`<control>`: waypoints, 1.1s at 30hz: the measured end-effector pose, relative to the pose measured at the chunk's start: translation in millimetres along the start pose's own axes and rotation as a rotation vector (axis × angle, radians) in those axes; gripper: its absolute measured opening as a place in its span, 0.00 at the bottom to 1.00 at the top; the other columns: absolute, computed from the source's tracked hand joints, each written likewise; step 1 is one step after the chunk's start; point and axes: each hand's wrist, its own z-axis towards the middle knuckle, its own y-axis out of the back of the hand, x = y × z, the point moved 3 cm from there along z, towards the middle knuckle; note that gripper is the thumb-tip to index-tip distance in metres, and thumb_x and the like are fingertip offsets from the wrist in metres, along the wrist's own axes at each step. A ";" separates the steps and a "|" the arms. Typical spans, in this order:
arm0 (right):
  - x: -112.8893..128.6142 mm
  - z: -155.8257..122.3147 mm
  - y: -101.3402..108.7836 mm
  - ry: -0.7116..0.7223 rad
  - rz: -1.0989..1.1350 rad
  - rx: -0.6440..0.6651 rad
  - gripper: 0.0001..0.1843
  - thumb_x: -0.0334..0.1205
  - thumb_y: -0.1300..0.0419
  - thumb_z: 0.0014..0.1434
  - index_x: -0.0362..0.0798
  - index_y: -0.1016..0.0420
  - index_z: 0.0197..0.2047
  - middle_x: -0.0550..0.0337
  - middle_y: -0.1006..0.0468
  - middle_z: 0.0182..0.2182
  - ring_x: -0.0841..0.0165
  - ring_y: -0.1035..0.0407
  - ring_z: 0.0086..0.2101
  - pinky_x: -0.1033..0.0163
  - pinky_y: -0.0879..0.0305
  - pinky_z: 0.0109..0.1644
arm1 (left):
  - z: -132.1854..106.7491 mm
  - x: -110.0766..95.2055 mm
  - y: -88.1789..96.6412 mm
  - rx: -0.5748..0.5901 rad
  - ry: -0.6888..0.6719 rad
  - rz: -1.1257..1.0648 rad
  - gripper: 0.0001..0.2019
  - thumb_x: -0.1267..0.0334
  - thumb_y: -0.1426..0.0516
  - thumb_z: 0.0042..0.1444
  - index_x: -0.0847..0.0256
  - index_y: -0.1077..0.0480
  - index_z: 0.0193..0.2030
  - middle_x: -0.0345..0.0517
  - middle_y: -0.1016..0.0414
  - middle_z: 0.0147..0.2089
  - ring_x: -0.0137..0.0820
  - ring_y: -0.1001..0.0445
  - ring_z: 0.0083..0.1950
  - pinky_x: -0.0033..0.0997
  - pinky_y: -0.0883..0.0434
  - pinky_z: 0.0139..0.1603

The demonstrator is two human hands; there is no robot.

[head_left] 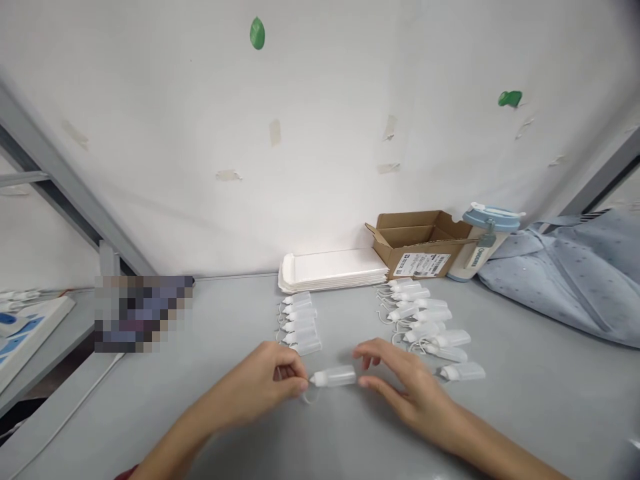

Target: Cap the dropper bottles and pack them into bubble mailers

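Note:
A small translucent squeeze bottle (pixel 335 377) with a white pointed cap lies level between my hands, a thin loop of cord hanging by its tip. The thumb and forefinger of my left hand (pixel 265 380) are pinched at the cap's tip. My right hand (pixel 400 380) is open by the bottle's base, thumb and fingers apart, close to the bottle but not around it. Beyond my left hand, several similar bottles (pixel 301 325) lie in a neat column. A looser group of bottles (pixel 425 327) with corded caps lies past my right hand, and a single bottle (pixel 463 371) sits nearest to it.
At the wall, a stack of white envelopes (pixel 335 267) stands beside an open cardboard box (pixel 420 247). A blue-lidded cup (pixel 483 243) and a light blue cloth bag (pixel 575 280) are to the right. A blurred-out object (pixel 145 313) and a white cable (pixel 70 417) lie left.

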 end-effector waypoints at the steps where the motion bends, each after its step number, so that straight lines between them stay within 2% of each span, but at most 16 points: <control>1: -1.9 1.5 5.6 -0.002 -0.040 -0.036 0.11 0.37 0.46 0.62 0.50 0.35 0.49 0.57 0.25 0.36 0.69 0.30 0.35 0.64 0.32 0.39 | -0.3 2.5 6.1 -0.008 0.021 0.009 0.09 0.62 0.46 0.51 0.62 0.26 0.27 0.38 0.28 0.25 0.27 0.34 0.29 0.23 0.38 0.29; 4: -11.1 4.7 25.3 -0.009 -0.165 -0.158 0.09 0.36 0.48 0.62 0.51 0.35 0.47 0.57 0.25 0.35 0.68 0.30 0.34 0.63 0.31 0.37 | -0.5 9.4 19.4 -0.046 0.076 0.054 0.11 0.59 0.46 0.51 0.62 0.27 0.26 0.38 0.30 0.23 0.28 0.33 0.28 0.24 0.39 0.27; 7: -23.7 6.0 43.4 -0.025 -0.279 -0.226 0.08 0.38 0.49 0.63 0.51 0.33 0.45 0.57 0.25 0.35 0.67 0.29 0.34 0.63 0.31 0.34 | -0.5 13.4 24.4 -0.103 0.115 0.139 0.12 0.57 0.46 0.51 0.62 0.27 0.27 0.39 0.30 0.24 0.30 0.32 0.28 0.25 0.38 0.27; 10: -34.7 6.4 57.9 -0.022 -0.361 -0.276 0.07 0.39 0.49 0.63 0.51 0.32 0.42 0.57 0.24 0.33 0.66 0.29 0.34 0.62 0.32 0.34 | -0.6 13.9 22.7 -0.166 0.132 0.210 0.12 0.56 0.48 0.53 0.60 0.29 0.28 0.40 0.29 0.27 0.32 0.31 0.30 0.27 0.37 0.29; 14: -43.8 6.6 71.1 -0.023 -0.416 -0.308 0.07 0.40 0.49 0.63 0.51 0.31 0.39 0.58 0.25 0.31 0.65 0.29 0.34 0.61 0.32 0.34 | 1.1 11.0 10.9 -0.219 0.090 0.313 0.09 0.57 0.48 0.54 0.58 0.31 0.33 0.39 0.29 0.28 0.32 0.30 0.31 0.28 0.38 0.29; 18: -49.1 7.0 77.8 -0.054 -0.448 -0.311 0.08 0.42 0.49 0.63 0.51 0.31 0.37 0.57 0.24 0.32 0.65 0.29 0.35 0.62 0.33 0.32 | 4.7 4.7 -5.9 -0.219 -0.014 0.435 0.10 0.60 0.49 0.57 0.56 0.31 0.43 0.42 0.29 0.34 0.34 0.30 0.35 0.31 0.36 0.36; 21: -51.8 7.0 80.7 -0.037 -0.453 -0.319 0.08 0.41 0.49 0.63 0.50 0.31 0.35 0.57 0.24 0.32 0.65 0.29 0.35 0.60 0.33 0.36 | 6.8 1.9 -13.6 -0.197 -0.044 0.541 0.10 0.62 0.49 0.58 0.57 0.31 0.44 0.45 0.28 0.37 0.37 0.30 0.40 0.33 0.36 0.38; 26: -56.4 6.2 85.6 -0.048 -0.484 -0.314 0.09 0.42 0.48 0.62 0.50 0.31 0.34 0.57 0.24 0.31 0.64 0.29 0.34 0.59 0.33 0.37 | 7.9 3.4 -12.4 -0.218 -0.067 0.636 0.08 0.64 0.49 0.59 0.58 0.31 0.42 0.46 0.28 0.37 0.38 0.30 0.42 0.33 0.36 0.37; 33: -58.1 6.8 87.6 -0.072 -0.499 -0.294 0.10 0.44 0.48 0.62 0.50 0.30 0.33 0.57 0.23 0.31 0.64 0.29 0.34 0.59 0.33 0.37 | 8.0 6.4 -9.1 -0.262 -0.058 0.591 0.07 0.65 0.49 0.57 0.57 0.32 0.41 0.45 0.28 0.36 0.37 0.29 0.40 0.32 0.35 0.36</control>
